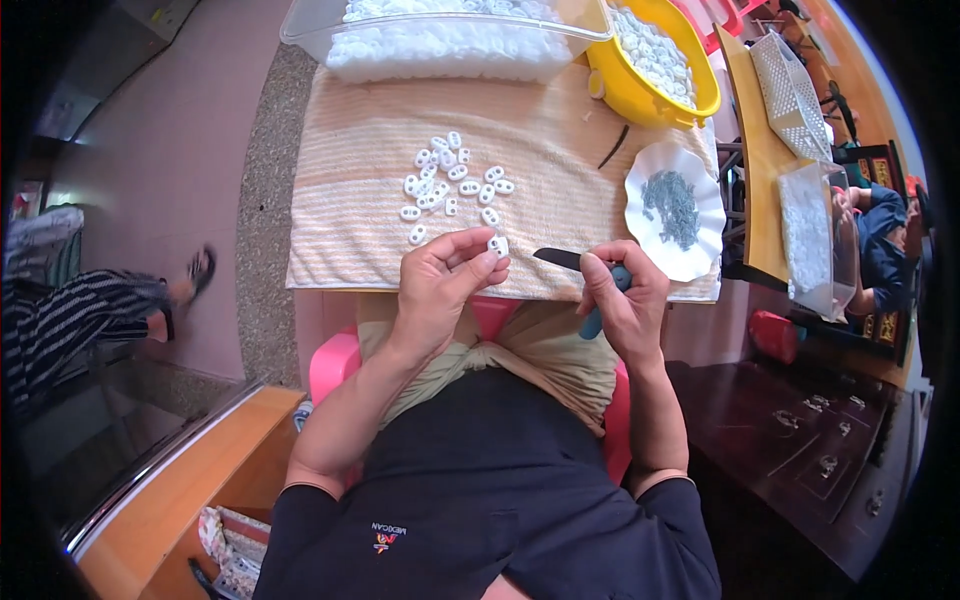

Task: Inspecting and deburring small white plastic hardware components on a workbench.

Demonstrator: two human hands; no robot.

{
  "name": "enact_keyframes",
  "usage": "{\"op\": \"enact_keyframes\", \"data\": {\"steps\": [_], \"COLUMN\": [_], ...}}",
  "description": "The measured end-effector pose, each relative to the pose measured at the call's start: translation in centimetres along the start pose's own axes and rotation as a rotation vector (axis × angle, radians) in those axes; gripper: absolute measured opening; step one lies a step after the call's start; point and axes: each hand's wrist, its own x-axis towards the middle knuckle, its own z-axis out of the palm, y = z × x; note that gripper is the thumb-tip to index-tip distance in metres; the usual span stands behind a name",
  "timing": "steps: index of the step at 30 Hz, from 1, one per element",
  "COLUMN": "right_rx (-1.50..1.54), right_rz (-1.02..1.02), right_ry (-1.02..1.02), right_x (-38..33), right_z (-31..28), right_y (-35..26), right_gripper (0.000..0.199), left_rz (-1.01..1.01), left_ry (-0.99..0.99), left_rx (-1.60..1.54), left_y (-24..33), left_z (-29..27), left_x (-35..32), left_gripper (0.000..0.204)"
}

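Near the cloth's front edge my left hand (443, 282) pinches a small white plastic piece (498, 246) with two dark holes, between thumb and fingertips. My right hand (632, 297) is closed round the blue-grey handle of a knife (558, 259). Its dark blade points left toward the white piece, with a gap between them. Beyond my left hand, several similar two-holed white pieces (446, 158) lie loosely heaped and scattered on the striped cloth (345, 215). To the right of them stands a white scalloped plate (709, 215) with small grey-blue bits in it.
A clear bin (601, 22) full of white pieces stands at the far edge, beside a yellow basin (640, 98) of pale pieces. A thin black strip (613, 147) lies near the plate. People sit at the right (884, 245) and left (85, 310).
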Motion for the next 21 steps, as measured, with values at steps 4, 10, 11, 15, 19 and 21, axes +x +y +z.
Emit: {"op": "enact_keyframes", "data": {"steps": [4, 10, 11, 15, 19, 21], "right_rx": [0.158, 0.204, 0.202, 0.206, 0.199, 0.185], "right_rz": [0.044, 0.102, 0.109, 0.078, 0.078, 0.062], "right_ry": [-0.030, -0.025, -0.020, -0.024, -0.032, -0.034], "right_x": [0.3, 0.1, 0.1, 0.1, 0.0, -0.1], "right_z": [0.6, 1.7, 1.8, 2.0, 2.1, 2.1], "right_y": [0.7, 1.1, 1.0, 1.2, 1.4, 1.5], "right_gripper": [0.018, 0.020, 0.019, 0.015, 0.015, 0.015], "left_rz": [-0.019, -0.027, -0.028, -0.036, -0.037, -0.036], "left_ry": [-0.015, -0.013, -0.011, -0.018, -0.012, -0.012], "left_rx": [0.001, -0.003, -0.002, 0.000, -0.006, -0.004], "left_y": [0.2, 0.2, 0.1, 0.0, 0.0, -0.1], "left_z": [0.3, 0.5, 0.4, 0.6, 0.6, 0.7], "left_x": [0.0, -0.1, -0.2, -0.2, -0.3, -0.3], "left_gripper": [0.026, 0.026, 0.026, 0.024, 0.024, 0.023]}}
